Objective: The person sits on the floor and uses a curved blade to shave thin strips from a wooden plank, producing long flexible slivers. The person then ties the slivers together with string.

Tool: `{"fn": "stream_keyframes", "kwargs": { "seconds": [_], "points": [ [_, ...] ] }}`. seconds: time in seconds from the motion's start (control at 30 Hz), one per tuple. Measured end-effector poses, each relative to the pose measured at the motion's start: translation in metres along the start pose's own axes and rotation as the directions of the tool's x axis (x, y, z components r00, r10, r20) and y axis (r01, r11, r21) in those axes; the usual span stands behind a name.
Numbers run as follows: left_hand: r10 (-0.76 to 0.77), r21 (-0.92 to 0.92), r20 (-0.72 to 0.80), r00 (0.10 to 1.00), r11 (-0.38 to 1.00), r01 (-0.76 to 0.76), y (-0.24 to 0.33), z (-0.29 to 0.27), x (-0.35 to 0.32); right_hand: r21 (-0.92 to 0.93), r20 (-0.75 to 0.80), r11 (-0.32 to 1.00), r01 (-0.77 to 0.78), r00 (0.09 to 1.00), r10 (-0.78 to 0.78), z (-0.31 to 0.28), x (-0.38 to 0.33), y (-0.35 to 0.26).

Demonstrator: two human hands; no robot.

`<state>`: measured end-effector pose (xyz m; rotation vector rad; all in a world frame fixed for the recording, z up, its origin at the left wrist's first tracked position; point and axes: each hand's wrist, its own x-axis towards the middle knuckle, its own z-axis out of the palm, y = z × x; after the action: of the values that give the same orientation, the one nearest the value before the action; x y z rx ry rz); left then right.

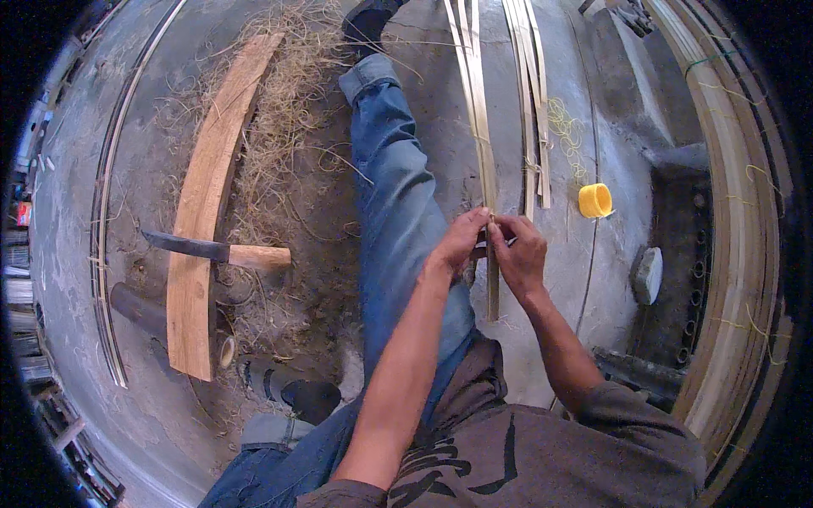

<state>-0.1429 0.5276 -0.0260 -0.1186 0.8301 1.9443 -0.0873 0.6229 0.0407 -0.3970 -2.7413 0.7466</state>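
Note:
A narrow bundle of pale split-bamboo strips (479, 144) runs away from me beside my outstretched leg, its near end below my hands. My left hand (461, 240) is closed on it, fingertips pinched at its upper face. Close against it, my right hand (519, 254) is closed too, thumb and forefinger pinching at the same spot. A thin tie seems to lie between the fingertips, too small to make out. To the right lie more pale strips (532, 93), a loose tangle of thin yellow string (563, 135) and a yellow roll (595, 201).
On the left, a knife (199, 246) with a wooden handle lies across a wooden plank (201, 203), over a dark tube (140, 309). Curly shavings (284, 118) cover the floor beyond. Long tied strips (728, 186) line the right side, near a whitish block (649, 276).

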Motion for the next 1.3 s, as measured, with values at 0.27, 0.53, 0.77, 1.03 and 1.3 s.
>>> {"fn": "stream_keyframes", "kwargs": {
  "seconds": [0.27, 0.53, 0.77, 1.03, 1.3],
  "points": [
    [-0.007, 0.051, -0.008, 1.000, 0.999, 0.007, -0.001, 0.005, -0.003, 0.008, -0.004, 0.997, -0.076, 0.997, 0.076, 0.000, -0.004, 0.001],
    [0.030, 0.029, 0.016, 0.999, 0.999, -0.030, -0.005, -0.002, 0.002, -0.028, 0.068, 1.000, 0.014, 0.998, -0.012, -0.016, -0.014, -0.005],
    [0.052, -0.011, 0.040, 0.998, 0.999, -0.052, -0.014, -0.006, 0.011, -0.034, 0.107, 0.998, 0.054, 0.993, -0.050, -0.013, -0.011, -0.004],
    [0.037, 0.043, -0.002, 0.999, 0.998, -0.037, -0.009, -0.005, 0.005, 0.009, 0.083, 0.999, -0.035, 0.996, 0.034, -0.004, -0.006, -0.006],
    [0.068, 0.064, -0.019, 0.997, 0.996, -0.067, -0.007, 0.001, 0.003, -0.040, 0.078, 0.999, 0.007, 0.997, -0.004, -0.001, -0.004, 0.001]
  ]
}}
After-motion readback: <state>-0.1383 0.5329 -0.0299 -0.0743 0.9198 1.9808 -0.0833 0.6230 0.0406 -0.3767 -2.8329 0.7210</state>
